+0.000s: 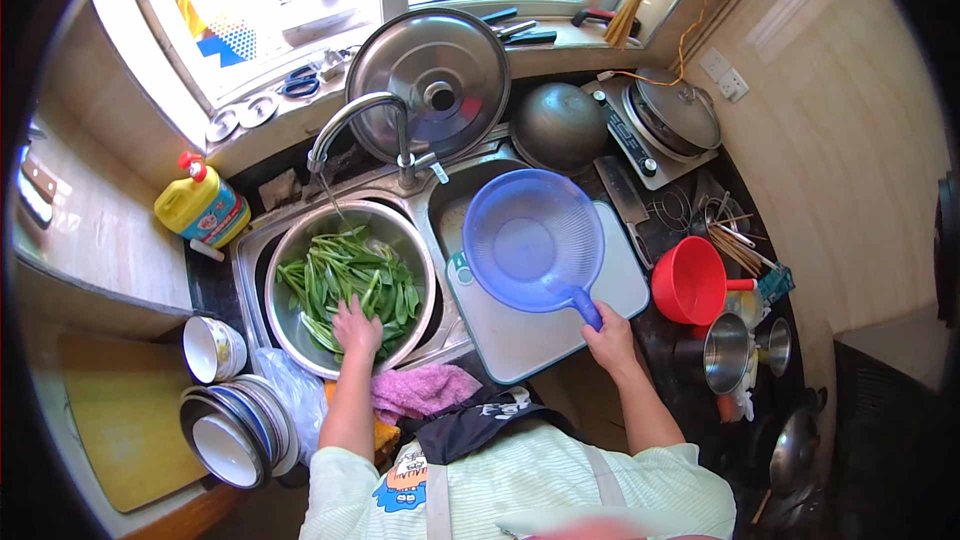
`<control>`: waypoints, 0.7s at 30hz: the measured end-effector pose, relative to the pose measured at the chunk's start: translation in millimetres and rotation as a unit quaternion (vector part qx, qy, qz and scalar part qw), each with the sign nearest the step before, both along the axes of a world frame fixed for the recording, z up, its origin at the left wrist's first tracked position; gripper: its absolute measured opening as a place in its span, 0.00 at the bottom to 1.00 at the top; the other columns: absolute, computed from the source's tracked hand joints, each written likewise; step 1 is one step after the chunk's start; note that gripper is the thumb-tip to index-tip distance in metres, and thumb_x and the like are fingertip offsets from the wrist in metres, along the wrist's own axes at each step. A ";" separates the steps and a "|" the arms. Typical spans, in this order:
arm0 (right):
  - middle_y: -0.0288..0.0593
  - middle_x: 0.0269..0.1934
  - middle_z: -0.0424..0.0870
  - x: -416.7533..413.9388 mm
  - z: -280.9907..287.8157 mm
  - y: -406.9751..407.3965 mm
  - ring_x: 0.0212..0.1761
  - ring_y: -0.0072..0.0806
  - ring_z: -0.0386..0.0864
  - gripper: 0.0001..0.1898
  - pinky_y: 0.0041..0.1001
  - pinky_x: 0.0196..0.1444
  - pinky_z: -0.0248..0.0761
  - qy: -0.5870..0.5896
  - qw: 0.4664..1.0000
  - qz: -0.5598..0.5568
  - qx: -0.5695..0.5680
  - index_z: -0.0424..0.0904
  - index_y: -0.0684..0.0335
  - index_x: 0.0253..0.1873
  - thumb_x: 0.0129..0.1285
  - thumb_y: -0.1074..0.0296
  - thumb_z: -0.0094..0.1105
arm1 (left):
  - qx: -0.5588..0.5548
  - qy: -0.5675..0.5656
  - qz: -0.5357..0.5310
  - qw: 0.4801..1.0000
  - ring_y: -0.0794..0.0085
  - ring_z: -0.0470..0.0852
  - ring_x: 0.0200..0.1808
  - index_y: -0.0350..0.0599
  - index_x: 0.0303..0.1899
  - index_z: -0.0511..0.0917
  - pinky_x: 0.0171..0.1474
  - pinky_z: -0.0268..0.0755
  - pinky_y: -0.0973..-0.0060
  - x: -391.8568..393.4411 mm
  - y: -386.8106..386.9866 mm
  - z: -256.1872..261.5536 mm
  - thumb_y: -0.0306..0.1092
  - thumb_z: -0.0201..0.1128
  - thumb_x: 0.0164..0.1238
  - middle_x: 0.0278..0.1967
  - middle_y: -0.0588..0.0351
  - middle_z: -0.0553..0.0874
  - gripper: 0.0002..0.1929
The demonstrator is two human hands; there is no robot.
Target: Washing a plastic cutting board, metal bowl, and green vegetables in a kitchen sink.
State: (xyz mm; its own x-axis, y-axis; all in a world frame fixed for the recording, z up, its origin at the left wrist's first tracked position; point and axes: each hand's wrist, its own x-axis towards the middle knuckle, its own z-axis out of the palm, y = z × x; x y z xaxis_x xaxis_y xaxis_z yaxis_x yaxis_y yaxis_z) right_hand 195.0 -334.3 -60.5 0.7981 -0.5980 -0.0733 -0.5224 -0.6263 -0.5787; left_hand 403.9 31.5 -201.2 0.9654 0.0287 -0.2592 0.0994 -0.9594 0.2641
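My left hand [358,327] rests on leafy green vegetables [360,270] heaped in a large steel basin [420,232]. The basin sits in the left bowl of the sink [251,262], below a curved chrome faucet [375,99] with a thin stream of water falling from it. In my right hand [611,339] is the handle of a blue plastic strainer [534,240]. The strainer is over a white cutting board [517,341] with a green edge and partly hides the right sink bowl [450,214]. Leaves partly cover the fingers of my left hand, so their grip is hidden.
A cleaver [622,191] and a red plastic dipper [688,281] lie right of the board. Behind stand a large steel lid [427,75], a wok [559,127] and a cooktop [660,157]. Stacked bowls [232,427], a yellow jug [202,202] and a pink towel [424,390] are leftward.
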 end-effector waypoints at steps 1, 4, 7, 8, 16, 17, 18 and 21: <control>0.50 0.35 0.83 5.3 4.9 2.1 0.36 0.34 0.82 0.24 0.31 0.41 0.73 0.031 0.998 -0.016 0.053 0.76 0.68 0.54 0.51 0.67 0.59 | -0.033 0.003 0.001 0.999 0.47 0.64 0.64 0.49 0.67 0.65 0.65 0.58 0.54 -6.1 -3.3 1.7 0.42 0.65 0.54 0.68 0.43 0.63 0.36; 0.45 0.35 0.83 15.7 10.0 -13.9 0.37 0.27 0.80 0.23 0.28 0.42 0.73 -0.052 0.997 -0.009 0.064 0.76 0.68 0.55 0.52 0.67 0.61 | -0.090 -0.055 -0.005 0.994 0.43 0.60 0.67 0.44 0.67 0.62 0.69 0.52 0.53 -26.3 -14.3 4.9 0.44 0.67 0.53 0.69 0.37 0.58 0.39; 0.52 0.34 0.83 59.4 49.8 -52.2 0.36 0.33 0.83 0.24 0.30 0.42 0.74 -0.046 0.999 -0.015 0.017 0.76 0.65 0.57 0.52 0.67 0.60 | -0.100 -0.112 -0.025 0.988 0.43 0.59 0.67 0.43 0.67 0.62 0.70 0.49 0.53 -35.4 -5.9 8.2 0.43 0.67 0.52 0.69 0.36 0.57 0.39; 0.52 0.34 0.83 75.1 50.2 -76.9 0.36 0.34 0.83 0.24 0.32 0.41 0.74 -0.146 0.989 0.022 -0.011 0.77 0.66 0.56 0.52 0.68 0.60 | -0.102 -0.144 -0.044 0.983 0.42 0.58 0.67 0.42 0.66 0.62 0.70 0.48 0.53 -36.2 -6.0 9.2 0.42 0.67 0.52 0.69 0.36 0.57 0.39; 0.61 0.39 0.82 208.7 86.4 -208.3 0.43 0.51 0.81 0.23 0.42 0.48 0.72 -0.098 0.982 0.042 -0.156 0.79 0.66 0.51 0.50 0.63 0.57 | -0.088 -0.153 0.001 0.984 0.46 0.60 0.67 0.39 0.63 0.66 0.70 0.49 0.56 -53.7 -11.1 10.2 0.38 0.65 0.53 0.67 0.38 0.62 0.33; 0.60 0.40 0.82 219.9 81.4 -216.2 0.45 0.51 0.81 0.23 0.41 0.49 0.72 -0.087 0.982 0.049 -0.161 0.79 0.66 0.51 0.49 0.62 0.58 | -0.086 -0.156 0.008 0.984 0.46 0.60 0.67 0.39 0.63 0.66 0.70 0.49 0.56 -54.1 -11.7 10.8 0.38 0.65 0.53 0.67 0.38 0.62 0.33; 0.59 0.42 0.82 227.5 77.8 -226.5 0.46 0.50 0.80 0.23 0.41 0.51 0.72 -0.076 0.982 0.055 -0.166 0.79 0.66 0.51 0.49 0.62 0.58 | -0.083 -0.150 0.014 0.985 0.46 0.60 0.67 0.39 0.62 0.67 0.70 0.49 0.56 -54.2 -13.4 11.0 0.38 0.65 0.54 0.67 0.39 0.62 0.33; 0.58 0.45 0.82 242.7 73.5 -242.6 0.49 0.50 0.79 0.24 0.40 0.54 0.72 -0.049 0.978 0.086 -0.183 0.80 0.65 0.51 0.49 0.61 0.59 | -0.069 -0.144 0.026 0.987 0.47 0.60 0.67 0.38 0.62 0.67 0.70 0.49 0.56 -57.8 -14.5 12.1 0.38 0.64 0.55 0.67 0.39 0.62 0.32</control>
State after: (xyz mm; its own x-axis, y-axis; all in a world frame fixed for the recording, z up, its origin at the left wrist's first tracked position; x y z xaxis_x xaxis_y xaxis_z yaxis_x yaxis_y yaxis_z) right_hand 437.7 -576.9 13.0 0.8821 -0.4259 0.2014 -0.3444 -0.8746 -0.3412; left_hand 346.1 17.0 -189.1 0.9978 0.0632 0.0218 0.0484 -0.9080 0.4162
